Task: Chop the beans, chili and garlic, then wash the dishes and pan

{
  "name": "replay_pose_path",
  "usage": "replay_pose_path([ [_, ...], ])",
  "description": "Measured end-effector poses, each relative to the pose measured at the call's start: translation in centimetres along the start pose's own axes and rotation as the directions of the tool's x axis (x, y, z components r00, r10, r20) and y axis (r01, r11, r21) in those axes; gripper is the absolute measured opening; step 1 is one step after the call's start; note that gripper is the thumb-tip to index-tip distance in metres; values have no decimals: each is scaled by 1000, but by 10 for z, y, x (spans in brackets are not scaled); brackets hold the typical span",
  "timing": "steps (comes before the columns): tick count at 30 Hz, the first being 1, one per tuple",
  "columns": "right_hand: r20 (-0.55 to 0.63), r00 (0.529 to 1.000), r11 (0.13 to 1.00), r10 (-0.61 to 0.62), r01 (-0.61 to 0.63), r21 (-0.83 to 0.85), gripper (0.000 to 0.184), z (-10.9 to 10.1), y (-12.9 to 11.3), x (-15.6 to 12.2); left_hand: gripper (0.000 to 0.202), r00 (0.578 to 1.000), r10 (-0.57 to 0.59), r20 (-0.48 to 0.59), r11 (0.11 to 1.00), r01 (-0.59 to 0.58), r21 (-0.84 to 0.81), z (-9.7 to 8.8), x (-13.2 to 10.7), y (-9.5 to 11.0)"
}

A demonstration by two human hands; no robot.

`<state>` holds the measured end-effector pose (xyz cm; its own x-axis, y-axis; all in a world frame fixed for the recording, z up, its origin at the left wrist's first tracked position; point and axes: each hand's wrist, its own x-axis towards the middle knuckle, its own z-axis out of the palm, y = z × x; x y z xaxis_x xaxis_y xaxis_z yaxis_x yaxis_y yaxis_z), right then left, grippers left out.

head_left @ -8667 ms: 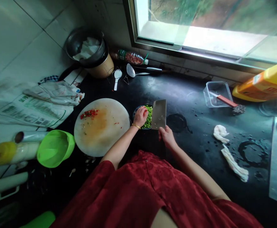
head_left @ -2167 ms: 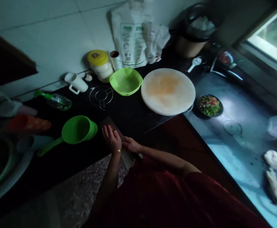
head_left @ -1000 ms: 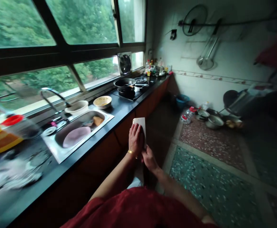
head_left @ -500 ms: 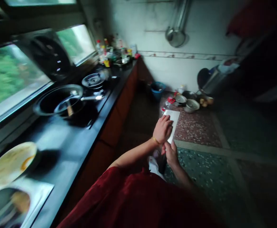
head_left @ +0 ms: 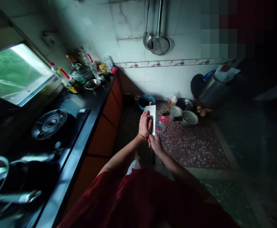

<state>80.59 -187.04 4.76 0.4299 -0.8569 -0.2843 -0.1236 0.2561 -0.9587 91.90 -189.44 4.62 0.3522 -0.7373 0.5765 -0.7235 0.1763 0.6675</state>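
Observation:
Ahead of my body, low over the floor, is a cleaver (head_left: 153,117) with a broad pale rectangular blade. My right hand (head_left: 156,144) is closed around its lower end, and the handle is hidden in the fingers. My left hand (head_left: 145,124), with a yellow bracelet at the wrist, grips the blade from the left side, its bent fingers across the face. Whether anything lies between those fingers and the blade is hidden. Just beyond the blade's tip a blue bucket (head_left: 146,100) stands on the floor. A clear plastic bottle with a red handle (head_left: 162,123) lies right of the blade.
Along the left runs a dark counter (head_left: 94,100) with a gas burner (head_left: 51,123) and a wok (head_left: 0,161). Bottles and a lidded pot (head_left: 81,73) crowd its far corner. Two lidded pans (head_left: 189,117) sit on the floor by the wall. A strainer (head_left: 160,45) hangs above.
The view has swung left and forward, bringing the far wall and bucket closer. Both hands keep hold of the cleaver. The plate on the near counter has left the view.

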Motion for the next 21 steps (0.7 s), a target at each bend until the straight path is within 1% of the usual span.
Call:
replay_pose_path([
  [4,-73,995,997,-71,67,-48,8,23,-14,137,23,998,52,-45,993,-56,-101,43,102,-95],
  [6,-124,988,994,-93,86,-61,9,36,-25,204,24,996,78,-42,983,-83,-163,65,154,-144],
  [9,-209,974,995,-82,67,-78,12,53,-45,294,25,995,95,23,967,-87,-239,94,228,-207],
  [12,-258,965,996,-41,20,-83,13,63,-62,370,26,991,110,79,952,-82,-296,124,287,-262],
  [14,-276,961,996,-6,-19,-88,12,63,-65,414,27,988,109,110,947,-69,-314,147,314,-301],
  [16,-298,954,991,35,-71,-111,13,59,-60,454,28,984,65,164,957,-15,-290,172,330,-347],
  [17,-307,950,986,53,-98,-132,13,55,-56,472,27,978,21,209,967,34,-252,185,335,-372],
  [18,-320,945,980,72,-127,-156,13,50,-50,490,27,964,-42,261,977,95,-194,197,337,-397],
  [19,-331,939,971,93,-158,-178,14,45,-43,506,26,942,-116,314,980,160,-116,208,339,-420],
  [21,-344,929,953,138,-219,-209,14,34,-31,535,24,883,-271,383,961,271,54,225,343,-458],
])
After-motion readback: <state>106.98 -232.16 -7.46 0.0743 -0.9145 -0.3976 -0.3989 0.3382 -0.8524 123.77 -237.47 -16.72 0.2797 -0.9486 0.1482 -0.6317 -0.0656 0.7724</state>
